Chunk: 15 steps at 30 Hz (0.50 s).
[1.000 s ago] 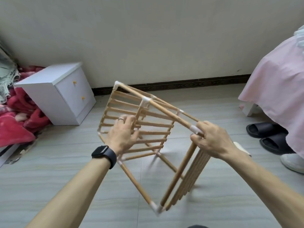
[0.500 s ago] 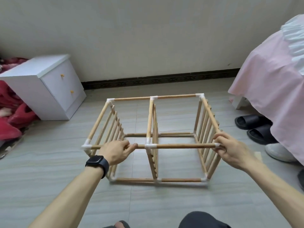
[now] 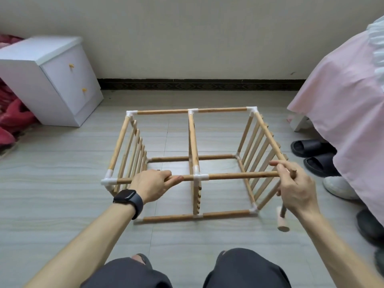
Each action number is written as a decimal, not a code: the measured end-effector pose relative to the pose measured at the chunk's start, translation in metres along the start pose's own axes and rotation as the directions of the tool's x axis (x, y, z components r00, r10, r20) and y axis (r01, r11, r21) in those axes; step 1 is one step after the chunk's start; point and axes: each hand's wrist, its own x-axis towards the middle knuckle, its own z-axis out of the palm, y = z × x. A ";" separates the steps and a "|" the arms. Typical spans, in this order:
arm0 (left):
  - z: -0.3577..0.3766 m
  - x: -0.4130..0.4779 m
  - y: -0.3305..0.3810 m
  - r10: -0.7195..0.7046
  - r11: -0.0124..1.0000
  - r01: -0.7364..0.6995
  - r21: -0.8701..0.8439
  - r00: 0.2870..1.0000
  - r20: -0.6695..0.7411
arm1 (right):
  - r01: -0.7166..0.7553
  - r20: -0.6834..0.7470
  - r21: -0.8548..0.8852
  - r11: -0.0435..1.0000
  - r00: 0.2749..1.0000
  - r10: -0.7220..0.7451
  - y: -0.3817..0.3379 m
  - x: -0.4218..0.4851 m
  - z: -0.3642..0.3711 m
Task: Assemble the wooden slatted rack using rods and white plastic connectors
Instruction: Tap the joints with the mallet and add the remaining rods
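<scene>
Pale wooden slatted rack [image 3: 193, 142] stood framed; left hand [image 3: 152, 185] gripped its near top rod [image 3: 239, 175], right hand [image 3: 295, 190] a small wooden mallet [image 3: 282, 221]; corner tapping seemingly remained.

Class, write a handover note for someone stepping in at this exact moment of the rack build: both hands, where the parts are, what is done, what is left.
Left hand: grips the near top rod, left of the middle connector.
Right hand: holds a small mallet, head hanging down, by the near right top corner.
Rack: stands on the floor.
Done: three slatted panels are joined by rods and white connectors.
Left: the corner behind the right hand is hidden, so check it; probably tap the joints tight.
</scene>
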 end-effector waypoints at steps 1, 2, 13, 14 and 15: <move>0.000 0.001 0.001 0.003 1.000 -0.003 0.003 1.000 -0.004 | -0.078 0.023 0.159 0.984 0.997 0.076 -0.016 0.000 0.000; -0.001 0.003 0.002 0.003 1.000 -0.003 0.006 1.000 -0.005 | -0.146 0.066 0.292 0.945 0.989 0.132 -0.031 0.002 0.000; -0.002 0.002 0.007 -0.008 0.999 0.009 0.030 1.000 -0.030 | -0.390 0.511 0.641 0.661 0.859 0.011 -0.069 -0.025 0.024; 0.001 -0.004 0.008 0.004 0.999 -0.003 0.034 0.999 -0.037 | -0.436 0.554 0.634 0.639 0.832 0.018 -0.064 -0.031 0.027; 0.004 -0.010 0.008 0.007 0.999 -0.006 0.039 0.999 -0.043 | -0.465 0.579 0.612 0.640 0.814 0.038 -0.057 -0.035 0.031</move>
